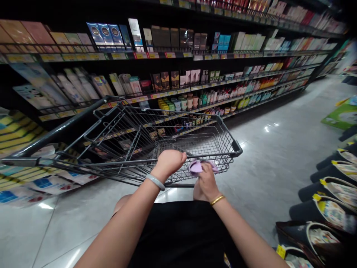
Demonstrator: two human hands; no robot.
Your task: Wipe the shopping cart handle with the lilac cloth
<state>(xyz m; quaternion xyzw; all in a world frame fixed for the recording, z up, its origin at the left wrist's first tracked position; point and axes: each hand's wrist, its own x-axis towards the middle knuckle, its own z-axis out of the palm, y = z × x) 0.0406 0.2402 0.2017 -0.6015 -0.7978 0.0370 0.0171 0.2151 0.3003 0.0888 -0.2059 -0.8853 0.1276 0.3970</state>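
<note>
A grey wire shopping cart (pixel 237 149) stands sideways in front of me, its handle to the left. My left hand (pixel 170 163) is closed around the cart's near top rail, a pale bangle on its wrist. To the right of it, my right hand (pixel 208 183) pinches a light purple cloth (pixel 196 168) against the near side of the cart, close to the same rail. A gold bracelet circles that wrist. Part of the cloth is hidden behind the fingers.
Shelves (pixel 156 56) of boxed and bottled goods run along the far side of the cart. Black buckets (pixel 308 214) with packets in them line the right side. Yellow-striped packages (pixel 16 130) are stacked at the left. The floor (pixel 267 156) is shiny grey tile.
</note>
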